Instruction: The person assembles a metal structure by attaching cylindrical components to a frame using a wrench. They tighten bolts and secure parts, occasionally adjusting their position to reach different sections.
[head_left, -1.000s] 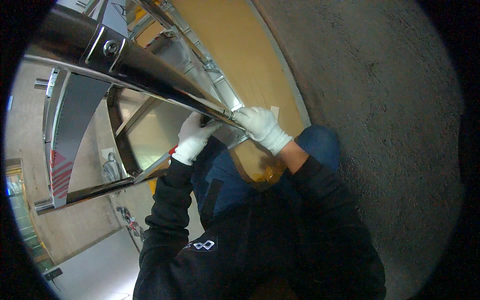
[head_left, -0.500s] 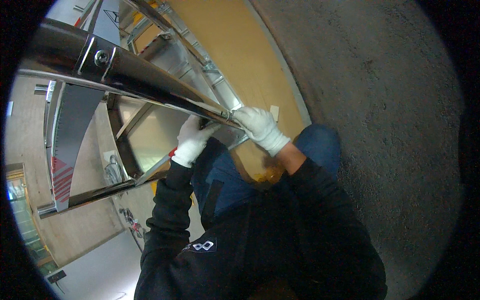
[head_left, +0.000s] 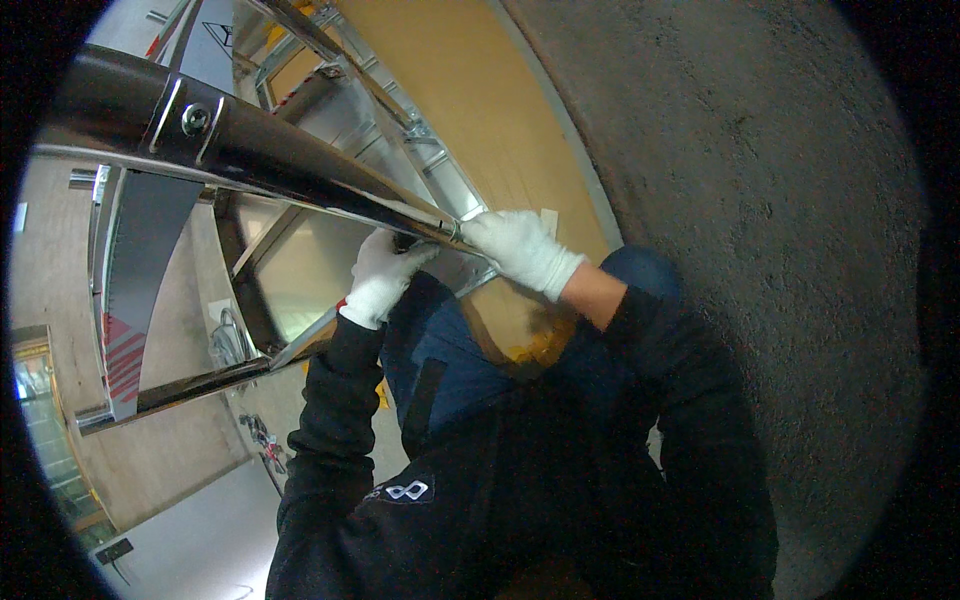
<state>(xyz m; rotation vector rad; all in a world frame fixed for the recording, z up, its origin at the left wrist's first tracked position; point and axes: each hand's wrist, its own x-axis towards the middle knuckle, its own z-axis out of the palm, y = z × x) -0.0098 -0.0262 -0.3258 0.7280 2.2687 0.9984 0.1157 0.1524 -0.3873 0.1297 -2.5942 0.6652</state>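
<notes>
A shiny metal tube (head_left: 300,160) runs slantwise from the upper left down to my hands. A round screw head (head_left: 196,119) sits in its side near the upper end. My right hand (head_left: 525,252), in a white knit glove, is closed at the tube's lower end, its fingertips pressed against a small metal fitting (head_left: 452,229); what they pinch is hidden. My left hand (head_left: 380,280), gloved too, is just below the tube with its fingers curled around something dark (head_left: 404,242), mostly covered. A bit of red (head_left: 341,304) shows by the left wrist.
Other metal tubes (head_left: 225,382) and a grey panel with red stripes (head_left: 150,270) form a frame on the left. A tan board (head_left: 480,110) lies beyond my hands. Dark rough floor (head_left: 760,220) spreads at the right. My bent knees are close beneath my hands.
My right wrist and forearm have swung a little to the right and turned, while the fingertips stay at the fitting. The left hand has barely moved.
</notes>
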